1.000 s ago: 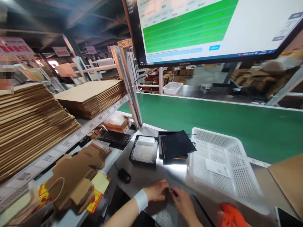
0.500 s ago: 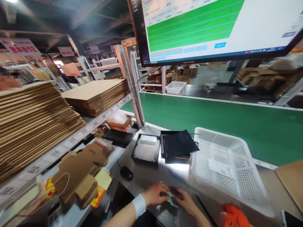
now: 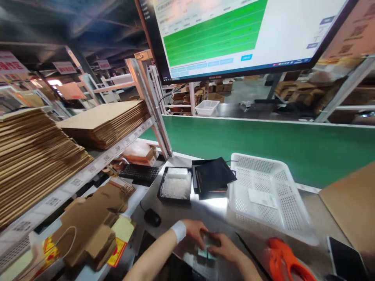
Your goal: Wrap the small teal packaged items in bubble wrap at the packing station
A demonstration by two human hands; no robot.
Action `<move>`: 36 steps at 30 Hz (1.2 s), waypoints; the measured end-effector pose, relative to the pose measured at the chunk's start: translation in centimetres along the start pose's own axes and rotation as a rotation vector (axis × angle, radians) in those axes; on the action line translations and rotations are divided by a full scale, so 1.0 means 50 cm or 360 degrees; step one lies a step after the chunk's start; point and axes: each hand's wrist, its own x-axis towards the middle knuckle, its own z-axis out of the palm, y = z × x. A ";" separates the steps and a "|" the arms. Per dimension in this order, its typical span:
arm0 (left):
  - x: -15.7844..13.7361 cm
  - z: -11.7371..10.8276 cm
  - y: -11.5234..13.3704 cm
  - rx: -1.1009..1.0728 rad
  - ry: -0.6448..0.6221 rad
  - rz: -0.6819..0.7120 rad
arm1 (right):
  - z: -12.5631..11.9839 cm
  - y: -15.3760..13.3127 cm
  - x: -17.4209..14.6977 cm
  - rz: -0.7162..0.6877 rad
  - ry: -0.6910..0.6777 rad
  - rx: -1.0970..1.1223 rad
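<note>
Low in the head view, my left hand (image 3: 197,231), with a white band at its wrist, has its fingers curled over a small pale-green packet (image 3: 202,253) in clear plastic. From the other side my right hand (image 3: 227,246) pinches the same packet. Its exact kind is blurred and partly covered by my fingers. Beyond the hands stands an open black box (image 3: 175,188) holding white shredded filler and a pale wrapped block. Right beside it a black bag (image 3: 215,172) with a cord handle lies over another black box part.
A white perforated basket (image 3: 268,195) with a paper slip stands to the right. Nearer are an orange looped-handle tool (image 3: 285,259) and a phone (image 3: 347,257). A mouse (image 3: 152,217), keyboard (image 3: 140,173) and folded cardboard (image 3: 84,222) lie left. The monitor (image 3: 215,43) overhangs a green conveyor (image 3: 263,134).
The view has swung slightly right, so the scene sits further left. Both hands stay at the small packet; my right fingers now curl further over it.
</note>
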 end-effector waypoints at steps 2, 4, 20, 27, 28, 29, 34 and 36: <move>-0.017 0.026 -0.009 0.0213 0.0024 0.0053 | 0.020 -0.005 -0.023 -0.0012 0.0033 -0.0157; -0.037 0.062 -0.021 0.0414 0.0153 0.0127 | 0.045 -0.007 -0.047 -0.0014 0.0077 -0.0318; -0.047 0.120 -0.048 0.0840 0.0268 0.0343 | 0.067 0.060 -0.057 -0.0213 0.0062 -0.0758; -0.007 0.080 -0.036 0.0811 0.0348 0.0358 | 0.055 0.036 -0.026 0.0005 0.0248 -0.0752; -0.005 0.080 -0.037 0.0805 0.0353 0.0360 | 0.055 0.032 -0.023 0.0046 0.0247 -0.0739; -0.004 0.080 -0.039 0.0793 0.0352 0.0357 | 0.055 0.028 -0.021 0.0084 0.0243 -0.0726; -0.001 0.074 -0.039 0.0664 0.0297 0.0307 | 0.053 0.008 -0.018 0.0186 0.0225 -0.0711; -0.012 0.076 -0.036 0.0597 0.0327 0.0303 | 0.053 0.000 -0.022 0.0198 0.0233 -0.0725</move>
